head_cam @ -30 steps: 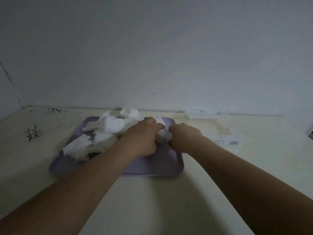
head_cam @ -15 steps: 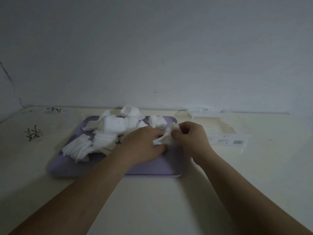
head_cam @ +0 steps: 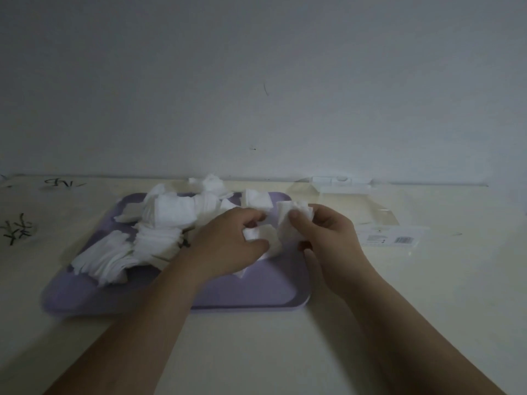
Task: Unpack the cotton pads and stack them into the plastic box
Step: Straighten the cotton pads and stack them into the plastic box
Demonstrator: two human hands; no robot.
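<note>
"Pads first: where do they lie?"

"Most of the cotton pads [head_cam: 159, 223] sit loose in fanned heaps on the left and far parts of the lavender tray [head_cam: 256, 295]. A few spill over its far edge. I can make out none in the box."

"And the hands?"

"Both are over the tray's right half. The left hand [head_cam: 228, 240] has its fingers curled round a small clump of pads, low over the tray floor. The right hand [head_cam: 328, 238], just right of it, pinches a few more between thumb and bent fingers, near the tray's far right corner. The two bundles nearly touch."

"Which step is this?"

"Gathering, I judge. Unpacking looks done: a clear wrapper [head_cam: 390, 238] with a barcode label lies flat to the right of the tray, and the pads are out of it. The hands seem to be squaring loose pads into one stack."

"Where does the stack go?"

"The clear plastic box [head_cam: 342, 192] stands beyond the tray's far right corner, by the wall. Whether its lid is open I cannot tell."

"What does the next move call for?"

"Lining up the edges of both bundles and joining them in one hand. Then they must be carried off the tray's right side to the box. Pads are soft and slide apart, so a light, even squeeze."
</note>
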